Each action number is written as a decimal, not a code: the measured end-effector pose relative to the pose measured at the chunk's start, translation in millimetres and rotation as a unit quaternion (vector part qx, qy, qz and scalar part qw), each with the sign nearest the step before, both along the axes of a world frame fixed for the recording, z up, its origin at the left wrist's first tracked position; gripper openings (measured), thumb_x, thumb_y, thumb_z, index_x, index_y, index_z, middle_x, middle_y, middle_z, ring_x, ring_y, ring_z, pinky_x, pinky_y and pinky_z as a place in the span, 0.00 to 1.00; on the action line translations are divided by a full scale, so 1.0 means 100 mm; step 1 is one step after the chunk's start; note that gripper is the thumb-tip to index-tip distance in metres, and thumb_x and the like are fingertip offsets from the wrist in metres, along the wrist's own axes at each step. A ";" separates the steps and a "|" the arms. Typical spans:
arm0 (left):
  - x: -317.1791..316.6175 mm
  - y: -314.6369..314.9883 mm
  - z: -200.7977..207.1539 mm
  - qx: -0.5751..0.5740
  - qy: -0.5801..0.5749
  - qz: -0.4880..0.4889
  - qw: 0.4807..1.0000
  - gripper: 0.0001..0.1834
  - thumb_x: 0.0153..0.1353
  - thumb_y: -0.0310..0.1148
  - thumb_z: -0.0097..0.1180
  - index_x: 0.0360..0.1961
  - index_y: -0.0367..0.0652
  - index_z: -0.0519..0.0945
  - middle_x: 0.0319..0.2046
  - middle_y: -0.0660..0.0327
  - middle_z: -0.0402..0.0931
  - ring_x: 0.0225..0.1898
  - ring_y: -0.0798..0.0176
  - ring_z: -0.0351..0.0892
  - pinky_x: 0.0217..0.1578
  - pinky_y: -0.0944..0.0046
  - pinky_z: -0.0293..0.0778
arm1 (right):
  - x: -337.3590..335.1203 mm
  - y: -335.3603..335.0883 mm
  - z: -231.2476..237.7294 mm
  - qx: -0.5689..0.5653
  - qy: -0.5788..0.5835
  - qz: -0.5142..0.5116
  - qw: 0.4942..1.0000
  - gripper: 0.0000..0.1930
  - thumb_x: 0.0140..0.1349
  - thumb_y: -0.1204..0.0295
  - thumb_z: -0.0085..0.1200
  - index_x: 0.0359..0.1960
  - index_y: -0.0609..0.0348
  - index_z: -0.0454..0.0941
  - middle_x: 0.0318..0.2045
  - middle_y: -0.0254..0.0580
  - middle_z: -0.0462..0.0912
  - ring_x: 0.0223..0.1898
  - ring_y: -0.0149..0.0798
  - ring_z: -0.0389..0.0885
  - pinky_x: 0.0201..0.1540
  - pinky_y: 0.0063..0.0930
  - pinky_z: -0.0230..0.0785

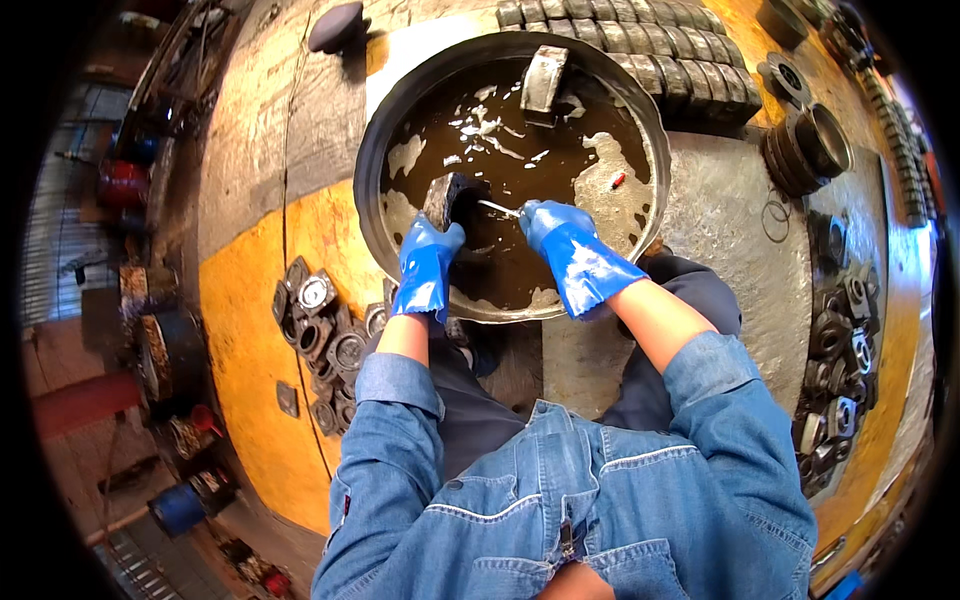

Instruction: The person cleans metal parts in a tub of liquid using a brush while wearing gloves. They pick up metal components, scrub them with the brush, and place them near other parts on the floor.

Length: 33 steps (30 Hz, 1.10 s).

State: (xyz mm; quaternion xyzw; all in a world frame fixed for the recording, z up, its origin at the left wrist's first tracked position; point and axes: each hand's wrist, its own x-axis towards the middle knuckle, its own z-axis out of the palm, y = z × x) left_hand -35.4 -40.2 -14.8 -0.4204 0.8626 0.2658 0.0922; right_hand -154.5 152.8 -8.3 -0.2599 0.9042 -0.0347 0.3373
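A large round metal basin of brown, foamy liquid stands in front of me. My left hand, in a blue rubber glove, is closed round a dark metal block over the liquid near the basin's left side. In the other blue glove, my right hand grips a thin metal rod tool; its handle is hidden in my fingers. The rod points left toward the block's dark hollow side. A second metal block, pale on top, leans at the basin's far rim. A small red object lies in foam at the right.
Rows of similar metal blocks stand beyond the basin at the right. Large metal rings are stacked farther right. Flanged castings lie in a heap at the left, with more castings along the right. A dark rounded object stands far left.
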 end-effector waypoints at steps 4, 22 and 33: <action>0.05 0.04 -0.03 0.011 0.007 0.051 0.999 0.38 0.55 0.50 0.61 0.60 0.30 0.77 0.55 0.34 0.81 0.59 0.36 0.81 0.62 0.48 0.75 | 0.08 -0.11 0.04 0.039 0.014 0.015 0.999 0.15 0.73 0.68 0.47 0.56 0.53 0.83 0.50 0.49 0.89 0.52 0.52 0.89 0.52 0.54 0.81; 0.01 0.05 0.02 0.028 -0.052 -0.013 0.998 0.49 0.52 0.52 0.64 0.70 0.29 0.69 0.60 0.35 0.78 0.63 0.38 0.79 0.66 0.51 0.73 | 0.17 -0.11 -0.01 0.117 0.018 0.032 0.992 0.16 0.73 0.69 0.44 0.54 0.59 0.81 0.49 0.53 0.89 0.52 0.53 0.89 0.50 0.51 0.81; -0.05 0.09 0.15 0.001 -0.045 -0.053 0.998 0.42 0.54 0.49 0.63 0.63 0.29 0.73 0.53 0.32 0.81 0.57 0.35 0.82 0.61 0.48 0.76 | 0.21 -0.12 -0.03 0.103 -0.022 0.032 0.994 0.15 0.70 0.73 0.49 0.55 0.59 0.81 0.53 0.52 0.88 0.54 0.56 0.88 0.51 0.61 0.80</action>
